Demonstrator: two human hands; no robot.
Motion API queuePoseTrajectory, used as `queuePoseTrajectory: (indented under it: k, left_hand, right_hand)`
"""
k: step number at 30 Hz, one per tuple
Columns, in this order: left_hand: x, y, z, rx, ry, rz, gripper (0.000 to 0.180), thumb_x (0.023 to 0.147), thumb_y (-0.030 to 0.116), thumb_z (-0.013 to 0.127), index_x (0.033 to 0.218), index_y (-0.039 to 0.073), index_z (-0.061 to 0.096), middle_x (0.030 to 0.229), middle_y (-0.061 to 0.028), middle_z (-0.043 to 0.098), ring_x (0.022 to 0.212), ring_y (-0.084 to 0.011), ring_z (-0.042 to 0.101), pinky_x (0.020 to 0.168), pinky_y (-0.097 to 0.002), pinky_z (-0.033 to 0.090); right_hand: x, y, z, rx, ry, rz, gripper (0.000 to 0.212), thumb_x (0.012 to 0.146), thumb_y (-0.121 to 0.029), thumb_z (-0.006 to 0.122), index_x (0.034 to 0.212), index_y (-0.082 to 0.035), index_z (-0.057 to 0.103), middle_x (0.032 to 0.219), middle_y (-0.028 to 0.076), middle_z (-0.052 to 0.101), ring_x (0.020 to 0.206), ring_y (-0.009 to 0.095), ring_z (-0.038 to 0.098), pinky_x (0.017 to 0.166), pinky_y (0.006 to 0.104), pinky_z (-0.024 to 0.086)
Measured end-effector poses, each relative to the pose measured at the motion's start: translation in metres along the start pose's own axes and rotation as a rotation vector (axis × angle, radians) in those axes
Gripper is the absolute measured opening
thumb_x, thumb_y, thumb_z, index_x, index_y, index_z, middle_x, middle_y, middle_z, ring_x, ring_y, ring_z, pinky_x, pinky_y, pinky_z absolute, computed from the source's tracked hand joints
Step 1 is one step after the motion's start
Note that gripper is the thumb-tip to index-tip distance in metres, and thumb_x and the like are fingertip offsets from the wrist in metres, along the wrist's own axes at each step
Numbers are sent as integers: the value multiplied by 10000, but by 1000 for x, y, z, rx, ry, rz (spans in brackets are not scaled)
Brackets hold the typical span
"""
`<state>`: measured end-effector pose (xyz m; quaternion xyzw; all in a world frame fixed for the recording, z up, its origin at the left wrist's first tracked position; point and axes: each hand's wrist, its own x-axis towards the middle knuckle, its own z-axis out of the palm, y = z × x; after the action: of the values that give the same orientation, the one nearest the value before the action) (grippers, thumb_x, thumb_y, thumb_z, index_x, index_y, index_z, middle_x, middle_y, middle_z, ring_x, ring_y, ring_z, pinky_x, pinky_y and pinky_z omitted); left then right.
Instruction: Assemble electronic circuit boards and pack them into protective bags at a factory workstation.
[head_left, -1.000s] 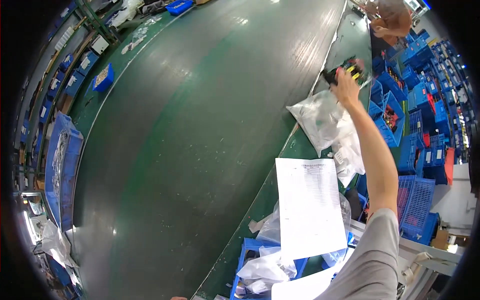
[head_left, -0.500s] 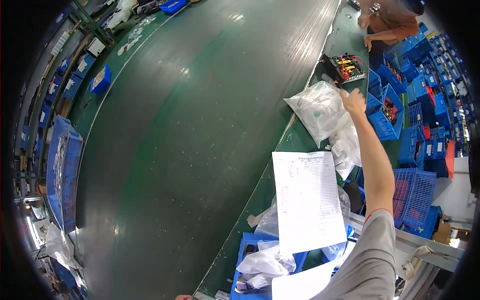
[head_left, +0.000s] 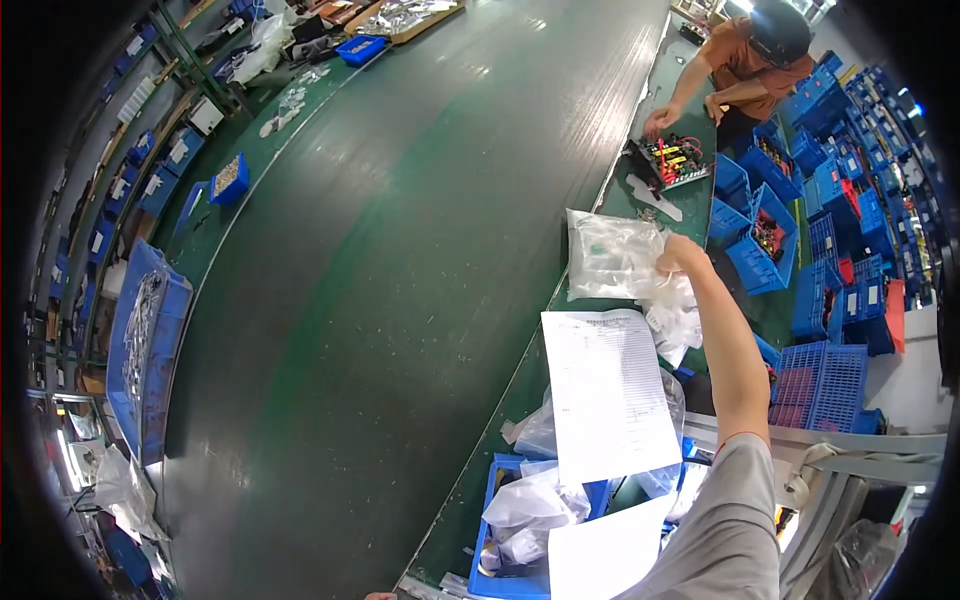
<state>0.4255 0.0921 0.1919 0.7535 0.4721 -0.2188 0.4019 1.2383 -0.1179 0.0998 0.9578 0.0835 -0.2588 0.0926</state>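
My right hand (head_left: pixel 681 256) reaches forward over the bench with its fingers closed on the right edge of a clear plastic bag (head_left: pixel 612 258). Small pale contents show dimly through the film. A second, crumpled plastic bag (head_left: pixel 672 325) lies just below that hand. Nearer to me, a printed paper sheet (head_left: pixel 612 395) rests on top of more plastic bags. Of my left hand (head_left: pixel 380 596) only a sliver shows at the lower edge, its fingers hidden.
A wide green conveyor belt (head_left: pixel 400 330) runs along my left. Ahead, a co-worker (head_left: pixel 745 65) bends over an open device with coloured wires (head_left: pixel 675 160). Blue crates (head_left: pixel 768 240) line the right side. A blue bin (head_left: pixel 510 580) with white bags stands close to me.
My right hand has closed on the bag's edge, and the bag lies flatter and squarer. The co-worker's arm now reaches to the wired device. The whole view has shifted slightly.
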Motion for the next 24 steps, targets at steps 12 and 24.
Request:
queuePoseTrajectory:
  k: [12,24]
  left_hand:
    - [-20,-13,10,-21,15,-35,243,988,220,574,1131,49,670,1006,-194,703,939,-363,678,822,-408,521]
    - [25,-3,15,34,-63,-40,222,977,183,582,1136,47,656,955,-188,699,876,-327,680,792,-387,531]
  right_hand:
    - [25,19,3,157,485,70,305,827,-214,613,1054,-39,719,1100,221,711,1053,384,687,887,476,555]
    - [61,36,26,279,468,90,620,841,-603,598,1118,-64,729,1125,229,703,1080,393,668,944,474,511]
